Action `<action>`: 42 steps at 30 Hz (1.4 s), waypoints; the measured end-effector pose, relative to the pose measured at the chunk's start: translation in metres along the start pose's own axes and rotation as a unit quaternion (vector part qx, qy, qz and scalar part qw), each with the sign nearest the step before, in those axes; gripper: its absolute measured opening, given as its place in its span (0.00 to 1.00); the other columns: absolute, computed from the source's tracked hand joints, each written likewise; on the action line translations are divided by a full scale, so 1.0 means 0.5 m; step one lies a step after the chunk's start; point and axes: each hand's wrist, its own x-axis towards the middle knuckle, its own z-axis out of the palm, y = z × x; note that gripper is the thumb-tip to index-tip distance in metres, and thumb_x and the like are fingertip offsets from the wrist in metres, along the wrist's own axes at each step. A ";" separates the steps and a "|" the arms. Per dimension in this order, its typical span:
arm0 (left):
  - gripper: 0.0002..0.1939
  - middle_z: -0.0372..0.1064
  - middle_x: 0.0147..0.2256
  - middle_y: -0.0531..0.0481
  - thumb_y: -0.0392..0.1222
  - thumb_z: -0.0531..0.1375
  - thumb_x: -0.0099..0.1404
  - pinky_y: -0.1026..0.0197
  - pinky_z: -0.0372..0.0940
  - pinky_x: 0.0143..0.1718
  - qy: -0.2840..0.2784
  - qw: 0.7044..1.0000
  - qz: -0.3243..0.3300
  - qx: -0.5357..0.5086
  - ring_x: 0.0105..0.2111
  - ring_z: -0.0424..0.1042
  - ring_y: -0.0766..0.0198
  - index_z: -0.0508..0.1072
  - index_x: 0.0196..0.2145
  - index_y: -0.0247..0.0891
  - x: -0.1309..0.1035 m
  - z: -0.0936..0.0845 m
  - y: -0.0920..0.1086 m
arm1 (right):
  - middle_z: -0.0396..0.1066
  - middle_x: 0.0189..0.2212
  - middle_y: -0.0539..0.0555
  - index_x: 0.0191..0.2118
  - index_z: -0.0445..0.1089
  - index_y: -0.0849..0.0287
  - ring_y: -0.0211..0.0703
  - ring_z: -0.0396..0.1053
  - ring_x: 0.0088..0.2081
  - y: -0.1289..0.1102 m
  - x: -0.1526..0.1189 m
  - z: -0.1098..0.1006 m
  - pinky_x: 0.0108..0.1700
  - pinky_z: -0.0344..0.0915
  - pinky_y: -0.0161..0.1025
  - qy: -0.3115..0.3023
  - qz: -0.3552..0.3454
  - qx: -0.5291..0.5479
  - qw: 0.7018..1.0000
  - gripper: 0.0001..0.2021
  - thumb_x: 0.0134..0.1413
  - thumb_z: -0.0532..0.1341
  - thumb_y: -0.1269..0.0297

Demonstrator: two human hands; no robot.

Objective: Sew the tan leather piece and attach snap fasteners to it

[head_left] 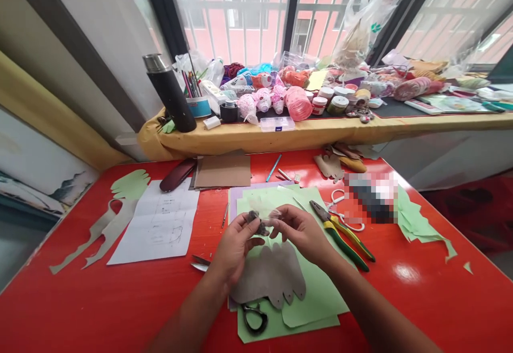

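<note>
Just above the grey cutout (272,273), near the middle of the table (152,310), you have a small dark piece (262,228) up off the surface, too blurred to make out. Your left hand (237,242) pinches it between thumb and fingers. Your right hand (298,228) comes close from the other side, its fingertips pinching a pale wisp (276,214), also blurred. Beneath your hands, the cutout lies flat on green paper (320,289), its scalloped edge partly towards you. A black handle loop (264,323) lies by its lower edge, and blades (199,266) show left of your left forearm. Right of your right hand are pliers (340,235), with white loops (363,227) just beside them. Farther left, you have a white sheet (140,235), with a dark case (176,175) overlapping its top corner.
</note>
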 end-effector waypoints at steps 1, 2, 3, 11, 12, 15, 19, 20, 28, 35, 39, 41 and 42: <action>0.24 0.77 0.40 0.46 0.52 0.76 0.54 0.62 0.69 0.34 0.004 1.000 0.006 0.013 0.36 0.74 0.63 0.76 0.41 0.35 0.003 -0.001 -0.003 | 0.77 0.33 0.54 0.45 0.73 0.57 0.45 0.78 0.33 0.009 -0.007 -0.004 0.31 0.68 0.37 0.001 0.005 -0.004 1.000 0.18 0.62 0.67 0.47; 0.25 0.77 0.38 0.47 0.53 0.76 0.53 0.62 0.69 0.33 0.008 1.000 0.010 0.025 0.34 0.74 0.63 0.75 0.41 0.35 0.006 -0.002 -0.006 | 0.77 0.35 0.54 0.49 0.72 0.57 0.45 0.78 0.34 0.015 -0.014 -0.008 0.31 0.69 0.38 0.003 0.008 -0.008 1.000 0.19 0.63 0.67 0.48; 0.26 0.77 0.37 0.47 0.53 0.76 0.52 0.62 0.69 0.32 0.012 0.999 0.014 0.036 0.33 0.74 0.64 0.75 0.41 0.35 0.009 -0.002 -0.008 | 0.76 0.37 0.54 0.52 0.71 0.56 0.44 0.78 0.33 0.020 -0.020 -0.012 0.32 0.69 0.38 0.007 0.006 -0.013 1.000 0.20 0.63 0.67 0.48; 0.27 0.78 0.34 0.48 0.56 0.75 0.52 0.63 0.68 0.29 0.038 0.993 0.042 0.106 0.28 0.75 0.65 0.72 0.40 0.35 0.019 0.002 -0.013 | 0.73 0.34 0.52 0.49 0.72 0.54 0.40 0.67 0.29 0.011 -0.040 -0.027 0.33 0.67 0.39 0.125 -0.103 -0.129 0.978 0.14 0.63 0.67 0.52; 0.27 0.78 0.33 0.48 0.56 0.75 0.52 0.63 0.69 0.29 0.038 0.992 0.044 0.110 0.28 0.74 0.65 0.73 0.40 0.35 0.020 0.003 -0.015 | 0.73 0.35 0.52 0.48 0.73 0.54 0.40 0.66 0.29 0.011 -0.040 -0.026 0.33 0.67 0.39 0.130 -0.117 -0.146 0.974 0.13 0.63 0.67 0.53; 0.28 0.78 0.32 0.49 0.56 0.75 0.50 0.63 0.69 0.28 0.044 0.990 0.051 0.124 0.27 0.75 0.64 0.73 0.39 0.35 0.022 0.003 -0.020 | 0.72 0.36 0.52 0.46 0.74 0.53 0.39 0.64 0.28 0.019 -0.037 -0.025 0.33 0.66 0.38 0.139 -0.159 -0.184 0.960 0.10 0.64 0.67 0.56; 0.28 0.78 0.32 0.48 0.57 0.75 0.50 0.63 0.69 0.28 0.045 0.988 0.053 0.141 0.28 0.75 0.64 0.73 0.39 0.36 0.023 0.001 -0.024 | 0.71 0.38 0.52 0.49 0.75 0.53 0.38 0.64 0.29 0.035 -0.029 -0.025 0.33 0.66 0.38 0.143 -0.177 -0.192 0.955 0.09 0.66 0.66 0.60; 0.28 0.78 0.32 0.48 0.57 0.75 0.50 0.63 0.69 0.28 0.045 0.987 0.053 0.145 0.28 0.75 0.64 0.73 0.39 0.36 0.023 0.000 -0.025 | 0.71 0.38 0.52 0.49 0.75 0.53 0.38 0.65 0.29 0.038 -0.027 -0.025 0.33 0.66 0.38 0.139 -0.177 -0.190 0.956 0.09 0.66 0.66 0.61; 0.30 0.77 0.31 0.49 0.59 0.76 0.48 0.64 0.67 0.25 0.047 0.990 0.032 0.125 0.25 0.74 0.65 0.73 0.40 0.35 0.027 -0.012 -0.021 | 0.72 0.36 0.52 0.47 0.76 0.54 0.40 0.64 0.29 0.044 -0.020 -0.022 0.33 0.63 0.38 0.133 -0.172 -0.212 0.953 0.08 0.69 0.60 0.65; 0.28 0.75 0.29 0.51 0.57 0.76 0.49 0.65 0.65 0.24 0.040 0.987 0.052 0.144 0.25 0.72 0.66 0.73 0.38 0.36 0.028 -0.016 -0.017 | 0.71 0.30 0.50 0.47 0.75 0.56 0.38 0.62 0.26 0.049 -0.022 -0.021 0.29 0.60 0.37 0.101 -0.075 -0.140 0.982 0.11 0.66 0.64 0.56; 0.28 0.74 0.28 0.52 0.57 0.76 0.49 0.66 0.64 0.24 0.022 0.986 0.046 0.156 0.26 0.71 0.66 0.73 0.38 0.36 0.029 -0.016 -0.019 | 0.66 0.22 0.47 0.38 0.74 0.56 0.39 0.63 0.24 0.051 -0.016 -0.016 0.28 0.61 0.37 0.072 -0.018 -0.108 0.991 0.13 0.63 0.64 0.51; 0.27 0.72 0.28 0.54 0.57 0.77 0.49 0.67 0.65 0.24 0.026 0.989 0.038 0.138 0.26 0.70 0.67 0.73 0.36 0.36 0.030 -0.019 -0.021 | 0.64 0.20 0.46 0.33 0.72 0.56 0.39 0.64 0.23 0.052 -0.011 -0.014 0.28 0.61 0.36 0.079 -0.003 -0.086 0.993 0.15 0.63 0.64 0.49; 0.27 0.71 0.28 0.54 0.56 0.77 0.49 0.66 0.67 0.25 0.028 0.991 0.029 0.126 0.27 0.71 0.67 0.73 0.35 0.36 0.030 -0.021 -0.021 | 0.64 0.19 0.46 0.32 0.71 0.56 0.39 0.64 0.23 0.052 -0.009 -0.014 0.28 0.61 0.36 0.086 0.004 -0.071 0.994 0.16 0.62 0.64 0.48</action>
